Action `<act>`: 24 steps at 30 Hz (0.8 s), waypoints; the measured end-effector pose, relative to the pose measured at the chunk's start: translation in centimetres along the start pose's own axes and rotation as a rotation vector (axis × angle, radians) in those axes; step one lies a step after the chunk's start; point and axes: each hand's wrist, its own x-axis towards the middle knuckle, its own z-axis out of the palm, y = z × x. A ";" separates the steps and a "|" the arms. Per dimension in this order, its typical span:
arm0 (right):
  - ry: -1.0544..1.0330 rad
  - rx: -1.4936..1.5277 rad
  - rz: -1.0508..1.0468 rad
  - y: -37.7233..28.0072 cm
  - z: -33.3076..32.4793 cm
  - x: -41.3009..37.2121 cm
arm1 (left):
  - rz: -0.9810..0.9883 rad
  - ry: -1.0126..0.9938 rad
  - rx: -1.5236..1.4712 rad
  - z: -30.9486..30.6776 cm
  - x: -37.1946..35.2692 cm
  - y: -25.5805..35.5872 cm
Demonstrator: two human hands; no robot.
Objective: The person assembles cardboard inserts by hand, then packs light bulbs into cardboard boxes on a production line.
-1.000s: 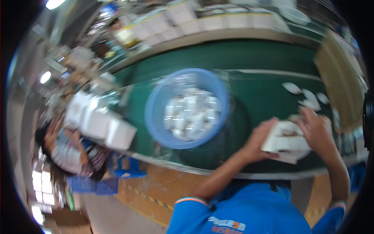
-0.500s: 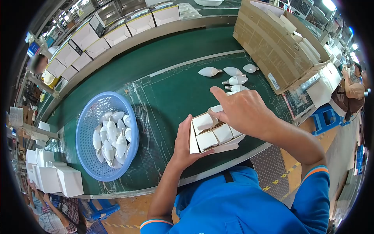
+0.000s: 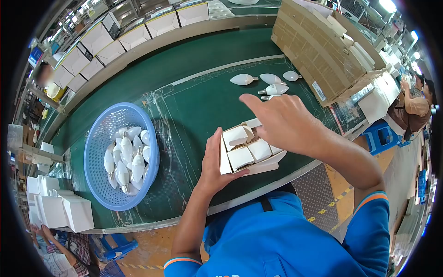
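Note:
My left hand [image 3: 213,162] is wrapped round the left side of an open white carton [image 3: 225,162], its thumb and fingers on the outer walls. Small white boxes [image 3: 259,150] stand packed in the carton, and one box flap [image 3: 236,136] sticks up at the left. My right hand [image 3: 287,123] is over the carton's right side, one finger stretched out to the left. Its other fingers bend down at the small boxes; their tips are hidden, so what they pinch cannot be made out. Just beyond lie several white candle bulbs [image 3: 273,89] on the green surface.
A blue plastic basket [image 3: 90,152] with several candle bulbs [image 3: 123,173] stands to the left. A large cardboard box [image 3: 318,55] is at the back right. White boxes [image 3: 76,212] stand at the left edge. Co-workers sit at the far left and right.
The whole view has shifted slightly. My right hand's thumb has gone deeper among the small boxes, and its tip is now hidden. My left hand keeps its hold on the carton.

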 end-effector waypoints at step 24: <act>0.122 -0.254 -0.270 0.0 1.8 -2.0 | -0.034 0.020 -0.062 0.5 -0.3 -0.8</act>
